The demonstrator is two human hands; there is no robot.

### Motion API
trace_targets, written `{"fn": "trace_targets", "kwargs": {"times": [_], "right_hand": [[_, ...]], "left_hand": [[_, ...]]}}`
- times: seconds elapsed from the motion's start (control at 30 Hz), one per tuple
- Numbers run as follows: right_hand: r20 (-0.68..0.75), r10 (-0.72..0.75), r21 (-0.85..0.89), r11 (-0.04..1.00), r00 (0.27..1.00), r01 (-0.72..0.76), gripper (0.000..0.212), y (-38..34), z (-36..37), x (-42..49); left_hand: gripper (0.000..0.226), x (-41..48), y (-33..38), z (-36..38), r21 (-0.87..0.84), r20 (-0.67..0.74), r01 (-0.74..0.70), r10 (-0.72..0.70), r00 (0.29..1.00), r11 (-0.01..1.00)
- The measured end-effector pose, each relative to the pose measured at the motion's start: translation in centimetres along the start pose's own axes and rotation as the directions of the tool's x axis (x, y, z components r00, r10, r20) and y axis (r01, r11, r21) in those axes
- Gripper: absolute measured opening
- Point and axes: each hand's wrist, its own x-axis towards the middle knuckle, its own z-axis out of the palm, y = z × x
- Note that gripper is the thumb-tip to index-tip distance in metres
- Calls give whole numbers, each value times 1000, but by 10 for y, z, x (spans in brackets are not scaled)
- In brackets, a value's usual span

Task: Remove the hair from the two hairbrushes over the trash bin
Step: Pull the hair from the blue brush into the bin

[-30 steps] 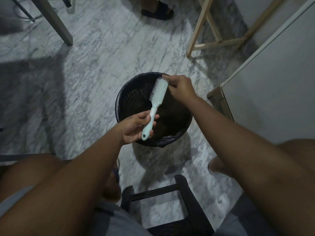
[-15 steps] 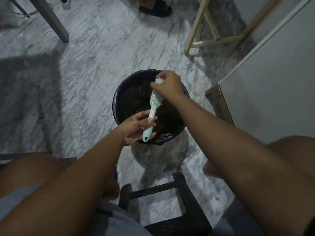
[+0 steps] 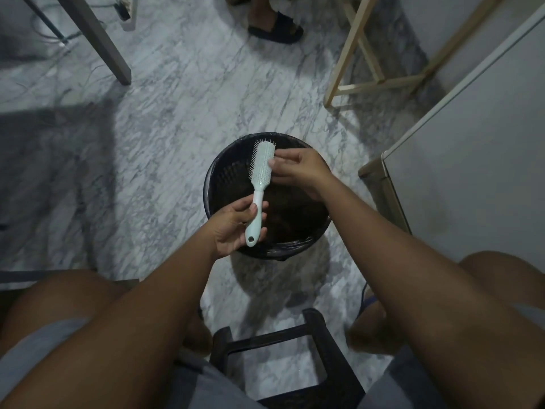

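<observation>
A pale mint hairbrush (image 3: 259, 178) stands almost upright over the round black trash bin (image 3: 218, 178), bristles facing left. My left hand (image 3: 236, 228) grips its handle near the lower end. My right hand (image 3: 298, 169) is beside the brush head on its right, fingertips touching the head's back edge, fingers loosely apart. I see no hair between those fingers. Dark clumps of hair lie inside the bin. Only one brush is in view.
A dark plastic stool (image 3: 295, 364) stands between my knees, in front of the bin. To the right is a white cabinet (image 3: 472, 160). A wooden frame (image 3: 362, 69) and another person's sandalled foot (image 3: 274, 26) are beyond the bin; a table leg (image 3: 100, 42) at far left.
My left hand has turned the brush more upright, with bristles facing left. My right hand has slid off the brush head to its right side.
</observation>
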Motion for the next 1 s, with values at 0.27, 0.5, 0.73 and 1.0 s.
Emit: {"fn": "trace_targets", "kwargs": {"times": [0.27, 0.5, 0.73, 1.0], "right_hand": [[-178, -107, -58, 994, 978, 98, 28, -11, -12, 7], [-275, -14, -481, 868, 961, -125, 34, 25, -14, 11], [-59, -31, -862, 506, 998, -35, 62, 66, 2, -7], [-22, 72, -967, 253, 997, -40, 81, 95, 3, 0]], "left_hand": [[41, -10, 6, -2, -11, 90, 50, -48, 995, 999], [29, 2, -4, 3, 81, -97, 38, -30, 995, 996], [20, 22, -18, 14, 416, -338, 132, 19, 941, 900], [16, 46, -29, 16, 452, -432, 237, -21, 902, 860]]}}
